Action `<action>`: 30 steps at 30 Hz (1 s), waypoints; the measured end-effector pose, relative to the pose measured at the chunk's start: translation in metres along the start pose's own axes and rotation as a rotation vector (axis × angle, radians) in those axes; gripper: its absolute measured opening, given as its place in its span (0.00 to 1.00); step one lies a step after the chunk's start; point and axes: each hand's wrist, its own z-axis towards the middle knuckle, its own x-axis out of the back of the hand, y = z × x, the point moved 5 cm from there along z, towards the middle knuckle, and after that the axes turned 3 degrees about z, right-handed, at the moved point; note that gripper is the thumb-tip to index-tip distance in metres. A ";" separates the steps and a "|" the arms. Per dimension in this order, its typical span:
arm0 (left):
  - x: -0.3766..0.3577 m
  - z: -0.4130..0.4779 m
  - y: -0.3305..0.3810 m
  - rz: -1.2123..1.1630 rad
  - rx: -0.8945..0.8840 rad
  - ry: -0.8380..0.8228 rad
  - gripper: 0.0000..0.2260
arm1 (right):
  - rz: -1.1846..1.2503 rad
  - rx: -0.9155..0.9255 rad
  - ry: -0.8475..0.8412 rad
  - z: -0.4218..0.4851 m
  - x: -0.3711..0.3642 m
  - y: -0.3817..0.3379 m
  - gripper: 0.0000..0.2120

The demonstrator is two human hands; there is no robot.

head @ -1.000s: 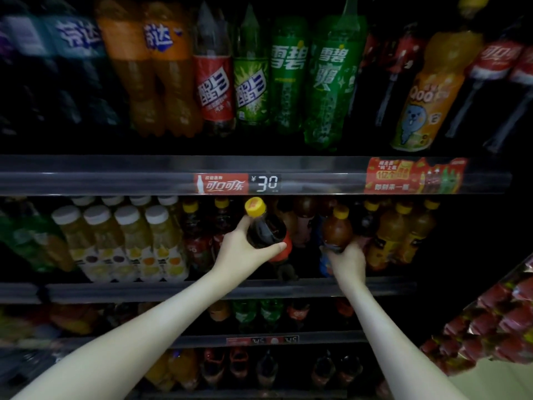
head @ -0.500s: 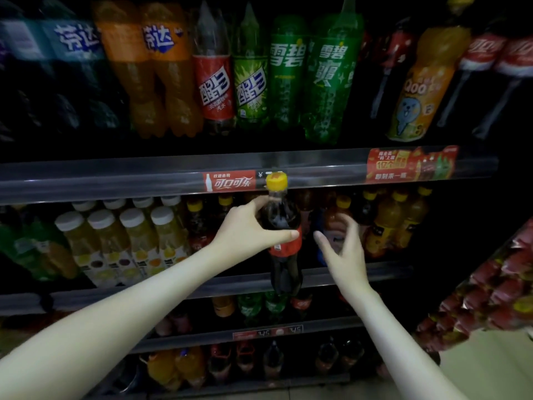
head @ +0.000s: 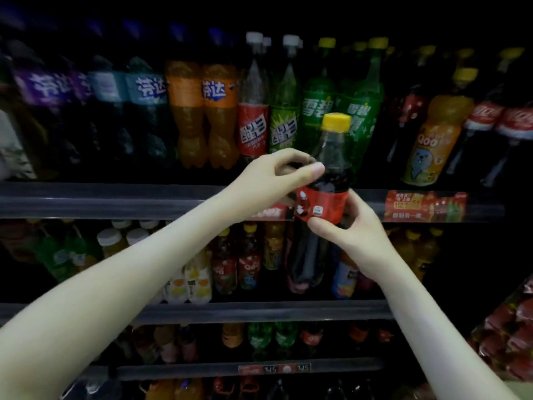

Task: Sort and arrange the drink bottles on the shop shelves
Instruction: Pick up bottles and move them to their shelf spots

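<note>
Cola bottle (head: 334,160) is up toward twelve o'clock, off its shelf (head: 259,311); your left hand (head: 274,174) wraps its shoulder, your right hand (head: 354,229) now pinches the label, ready for re-shelving.

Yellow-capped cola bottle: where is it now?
Head view, centre: left hand and right hand hold the cola bottle in front of the green Sprite bottles.
</note>
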 end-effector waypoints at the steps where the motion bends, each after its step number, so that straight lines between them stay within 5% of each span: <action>1: 0.008 -0.001 0.003 -0.032 -0.016 0.009 0.14 | 0.038 0.024 0.031 0.005 0.000 -0.007 0.22; 6: 0.043 -0.010 -0.005 -0.020 -0.057 0.174 0.06 | 0.191 0.179 0.217 0.029 -0.009 -0.038 0.20; 13: 0.072 -0.018 -0.025 0.139 -0.013 0.338 0.06 | 0.277 0.340 0.337 0.044 -0.031 -0.056 0.31; 18: 0.057 -0.012 -0.021 0.180 -0.048 0.317 0.08 | 0.272 0.369 0.429 0.040 -0.018 -0.052 0.26; 21: 0.036 0.000 -0.013 0.192 -0.089 0.270 0.09 | 0.275 0.393 0.534 0.032 0.006 -0.047 0.33; 24: 0.012 0.019 -0.004 0.220 -0.114 0.253 0.13 | 0.256 0.414 0.632 0.022 0.034 -0.048 0.43; 30: -0.039 0.067 0.022 0.328 -0.101 0.257 0.29 | 0.121 0.464 0.799 0.012 0.094 -0.046 0.33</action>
